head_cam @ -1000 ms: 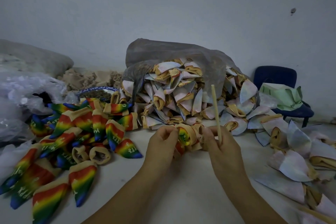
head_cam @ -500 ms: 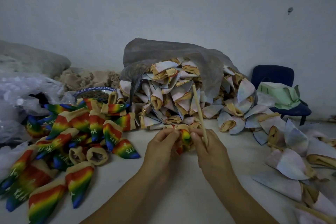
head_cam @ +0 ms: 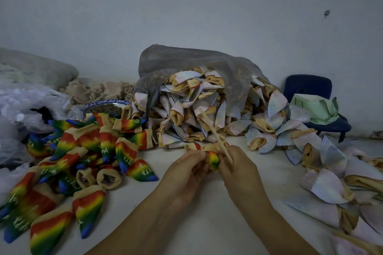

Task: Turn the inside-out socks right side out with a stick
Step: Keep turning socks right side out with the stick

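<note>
A bunched sock [head_cam: 213, 160] with rainbow colours and a tan cuff sits between my two hands above the table. My left hand [head_cam: 186, 168] pinches its left side. My right hand [head_cam: 238, 166] grips its right side together with a thin wooden stick [head_cam: 215, 133], which slants up and to the left out of my fist. A heap of pale inside-out socks [head_cam: 196, 114] spills from a grey plastic bag [head_cam: 192, 62] behind. Rainbow socks turned right side out [head_cam: 83, 155] lie in a pile at the left.
More pale socks [head_cam: 331, 176] are scattered over the white table [head_cam: 207, 223] at the right. A blue chair [head_cam: 308, 93] with green fabric stands at the far right. Clear plastic bags [head_cam: 22, 105], a blue-rimmed bowl [head_cam: 105, 105] and beige scraps lie at the back left.
The stick has tilted from near upright to leaning left. My hands have drawn closer together and the sock between them is more bunched, with less tan cuff showing.
</note>
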The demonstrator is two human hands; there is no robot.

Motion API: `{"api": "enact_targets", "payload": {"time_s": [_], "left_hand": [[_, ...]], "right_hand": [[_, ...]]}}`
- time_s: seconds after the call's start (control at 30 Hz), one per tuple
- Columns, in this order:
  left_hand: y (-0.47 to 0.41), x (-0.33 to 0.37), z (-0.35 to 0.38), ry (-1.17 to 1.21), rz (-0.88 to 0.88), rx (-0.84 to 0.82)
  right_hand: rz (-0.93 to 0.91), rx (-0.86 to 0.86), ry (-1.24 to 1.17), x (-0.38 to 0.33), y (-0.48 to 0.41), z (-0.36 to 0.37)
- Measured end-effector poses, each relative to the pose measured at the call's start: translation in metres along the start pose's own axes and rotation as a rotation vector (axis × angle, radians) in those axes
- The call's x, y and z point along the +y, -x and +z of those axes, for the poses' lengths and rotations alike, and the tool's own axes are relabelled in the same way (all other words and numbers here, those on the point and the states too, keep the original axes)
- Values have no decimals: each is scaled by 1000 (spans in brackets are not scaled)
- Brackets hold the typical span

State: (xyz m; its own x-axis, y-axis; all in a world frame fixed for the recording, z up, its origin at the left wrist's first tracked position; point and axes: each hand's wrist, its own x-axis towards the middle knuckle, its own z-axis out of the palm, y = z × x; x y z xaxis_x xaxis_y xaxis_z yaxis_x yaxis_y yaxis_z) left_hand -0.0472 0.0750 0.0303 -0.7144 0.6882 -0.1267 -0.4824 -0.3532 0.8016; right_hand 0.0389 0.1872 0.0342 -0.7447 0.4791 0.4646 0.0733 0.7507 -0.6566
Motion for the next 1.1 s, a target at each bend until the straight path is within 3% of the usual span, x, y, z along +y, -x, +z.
{"api": "enact_targets", "payload": {"time_s": [0.1, 0.27, 0.4, 0.5, 0.7, 0.9, 1.1], "left_hand": [[3, 3, 4, -77, -49, -64], [8, 12, 2, 247, -203, -182], [6, 11, 4, 272, -167, -148], [3, 8, 4, 242, -129, -158], [3, 9, -1, 232, -102, -169], [5, 8, 5, 285, -84, -215], [12, 9, 7, 328, -114, -336]], "right_hand": [[207, 3, -278, -1, -1, -4], [372, -1, -646, -6, -6, -6], [521, -112, -1166, -8, -8, -11], [609, -152, -1390, -6, -11, -15], [557, -234, -1283, -3, -8, -18], [532, -362, -1341, -8, -4, -20], [514, -316, -1184, -9, -2, -15]]}}
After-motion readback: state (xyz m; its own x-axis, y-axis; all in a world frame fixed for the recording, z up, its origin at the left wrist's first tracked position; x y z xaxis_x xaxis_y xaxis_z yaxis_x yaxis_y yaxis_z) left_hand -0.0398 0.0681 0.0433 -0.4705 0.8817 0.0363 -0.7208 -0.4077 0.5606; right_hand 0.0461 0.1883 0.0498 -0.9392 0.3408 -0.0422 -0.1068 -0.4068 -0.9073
